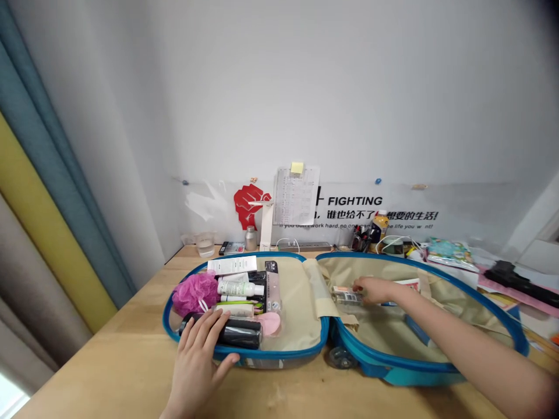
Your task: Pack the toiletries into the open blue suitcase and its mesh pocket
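Observation:
A small blue suitcase [279, 354] lies open on a wooden table, beige lining in both halves. The left half holds a pink bath puff [195, 291], a white tube [241, 288], a white box [231, 265], a black bottle [240, 334] and other toiletries. My left hand [196, 364] rests flat on the near rim of the left half, fingers touching the black bottle. My right hand [374, 290] reaches into the right half, fingers closed around a small clear bottle [347, 297] near the hinge.
The table's far edge along the wall carries a plastic cup [205, 243], a small metal bottle [250, 238], a power strip [304, 247], an orange-capped bottle [381, 224] and cables. Papers, a patterned pouch [449, 253] and a black object [515, 276] lie right. Curtains hang left.

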The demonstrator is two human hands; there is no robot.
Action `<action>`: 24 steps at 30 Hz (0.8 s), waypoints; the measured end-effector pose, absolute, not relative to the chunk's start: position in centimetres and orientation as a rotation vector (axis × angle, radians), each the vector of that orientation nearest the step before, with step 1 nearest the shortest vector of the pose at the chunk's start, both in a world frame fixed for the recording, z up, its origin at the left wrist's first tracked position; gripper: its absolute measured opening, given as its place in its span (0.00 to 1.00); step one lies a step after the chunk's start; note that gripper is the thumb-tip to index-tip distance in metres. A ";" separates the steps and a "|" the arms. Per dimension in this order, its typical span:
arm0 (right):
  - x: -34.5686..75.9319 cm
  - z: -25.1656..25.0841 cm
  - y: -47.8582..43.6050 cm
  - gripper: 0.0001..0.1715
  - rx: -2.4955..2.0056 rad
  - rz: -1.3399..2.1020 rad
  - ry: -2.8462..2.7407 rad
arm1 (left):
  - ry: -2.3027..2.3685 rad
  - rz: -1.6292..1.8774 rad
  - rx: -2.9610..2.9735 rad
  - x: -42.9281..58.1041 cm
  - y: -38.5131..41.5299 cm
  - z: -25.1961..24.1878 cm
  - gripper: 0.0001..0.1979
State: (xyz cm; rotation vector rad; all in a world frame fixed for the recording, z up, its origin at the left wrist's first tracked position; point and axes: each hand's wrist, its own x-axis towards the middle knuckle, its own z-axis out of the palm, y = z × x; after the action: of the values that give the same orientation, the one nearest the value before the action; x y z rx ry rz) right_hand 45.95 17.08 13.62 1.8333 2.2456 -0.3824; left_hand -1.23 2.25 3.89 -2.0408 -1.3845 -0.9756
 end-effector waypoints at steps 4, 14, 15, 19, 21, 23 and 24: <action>46.7 12.4 17.7 0.19 1.810 -0.400 2.200 | -1.390 -1.005 -2.010 -1.2 2.1 3.4 0.29; 46.6 12.1 18.7 0.22 1.856 -0.681 2.241 | -1.391 -0.981 -2.001 -1.0 1.9 3.5 0.29; 46.4 12.3 18.5 0.21 1.860 -0.700 2.248 | -1.387 -0.980 -2.001 -0.9 1.9 3.5 0.29; 46.0 14.0 17.5 0.16 1.892 -0.759 2.272 | -1.369 -0.976 -1.988 -0.8 1.9 3.7 0.28; 46.0 15.5 16.8 0.17 1.930 -0.777 2.294 | -1.369 -0.979 -1.986 -0.8 1.9 3.7 0.29; 45.8 17.5 16.3 0.22 1.971 -0.784 2.336 | -1.371 -0.988 -1.991 -0.8 1.9 3.6 0.29; 45.3 18.4 16.0 0.26 1.986 -0.781 2.365 | -1.375 -0.994 -1.994 -0.8 1.9 3.6 0.29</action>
State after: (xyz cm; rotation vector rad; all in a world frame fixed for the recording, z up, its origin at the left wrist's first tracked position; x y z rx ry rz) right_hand 45.32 16.03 18.44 1.9859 2.3652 -0.7810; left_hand -0.85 1.86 3.61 -1.9937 -1.3751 -0.9937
